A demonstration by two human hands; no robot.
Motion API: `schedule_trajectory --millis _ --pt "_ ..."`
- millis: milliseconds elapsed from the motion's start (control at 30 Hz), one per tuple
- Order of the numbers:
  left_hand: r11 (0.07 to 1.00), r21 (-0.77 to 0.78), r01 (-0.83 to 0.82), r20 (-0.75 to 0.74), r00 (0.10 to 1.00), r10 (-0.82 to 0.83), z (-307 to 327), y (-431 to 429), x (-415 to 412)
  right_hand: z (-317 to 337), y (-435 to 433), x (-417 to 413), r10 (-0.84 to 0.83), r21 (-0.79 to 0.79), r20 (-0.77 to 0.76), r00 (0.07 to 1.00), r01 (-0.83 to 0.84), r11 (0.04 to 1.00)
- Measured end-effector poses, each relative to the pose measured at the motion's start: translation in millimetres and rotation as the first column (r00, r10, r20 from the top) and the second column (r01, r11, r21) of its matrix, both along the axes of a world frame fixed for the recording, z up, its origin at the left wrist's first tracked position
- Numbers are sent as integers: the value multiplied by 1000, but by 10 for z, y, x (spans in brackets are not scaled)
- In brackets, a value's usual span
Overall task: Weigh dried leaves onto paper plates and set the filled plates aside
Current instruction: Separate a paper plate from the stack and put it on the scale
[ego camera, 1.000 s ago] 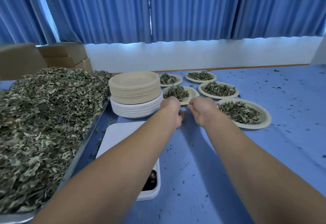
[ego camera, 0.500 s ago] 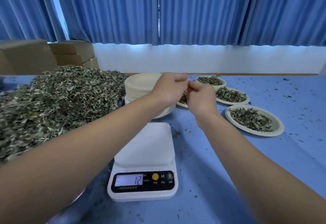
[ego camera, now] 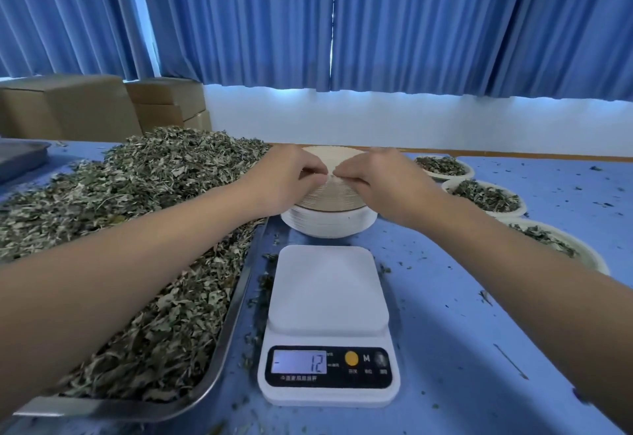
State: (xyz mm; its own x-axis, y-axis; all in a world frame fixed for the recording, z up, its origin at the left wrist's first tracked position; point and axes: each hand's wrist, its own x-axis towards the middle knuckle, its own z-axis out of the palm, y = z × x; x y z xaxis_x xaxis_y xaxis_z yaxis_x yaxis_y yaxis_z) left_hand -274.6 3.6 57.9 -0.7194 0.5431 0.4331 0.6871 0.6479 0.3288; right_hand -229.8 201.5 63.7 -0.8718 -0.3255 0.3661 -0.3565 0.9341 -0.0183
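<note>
Fingers (ego camera: pixel 313 174) of the left hand (ego camera: pixel 291 177) and the right hand (ego camera: pixel 373 182) curl in narrowly, fingertips nearly meeting, and pinch the near rim of the top plate (ego camera: pixel 329 160). Nearest the camera stands the scale (ego camera: pixel 329 297), its display reading 12. Left of the scale, a metal tray (ego camera: pixel 222 352) is heaped with dried leaves (ego camera: pixel 137 212). Just behind the scale stands the stack of paper plates (ego camera: pixel 329 218), tan ones over white. Behind the scale to its right, three filled plates (ego camera: pixel 496 213) hold leaves in a receding row. Far behind the scale to its left sit cardboard boxes (ego camera: pixel 68 105).
</note>
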Motion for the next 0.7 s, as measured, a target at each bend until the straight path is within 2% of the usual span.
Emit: schedule_trajectory --millis 67,233,333,467,700 --pt "1000 10 19 -7 1000 -19 -24 -29 -39 22 -2 -17 -1 33 -10 1000 1 999" --pt "998 -30 58 -63 996 -60 -14 -62 -99 91 25 -70 63 308 -107 992 -27 951" --pt "995 -77 69 -96 992 -77 6 -75 -103 136 38 -69 83 385 -125 989 -29 923" --pt "988 -116 106 -122 985 -120 24 -98 -101 149 29 -78 140 557 -142 980 -38 829" --pt "969 -217 120 -142 978 -153 86 -136 -97 133 76 -106 233 684 -188 954 -43 728"
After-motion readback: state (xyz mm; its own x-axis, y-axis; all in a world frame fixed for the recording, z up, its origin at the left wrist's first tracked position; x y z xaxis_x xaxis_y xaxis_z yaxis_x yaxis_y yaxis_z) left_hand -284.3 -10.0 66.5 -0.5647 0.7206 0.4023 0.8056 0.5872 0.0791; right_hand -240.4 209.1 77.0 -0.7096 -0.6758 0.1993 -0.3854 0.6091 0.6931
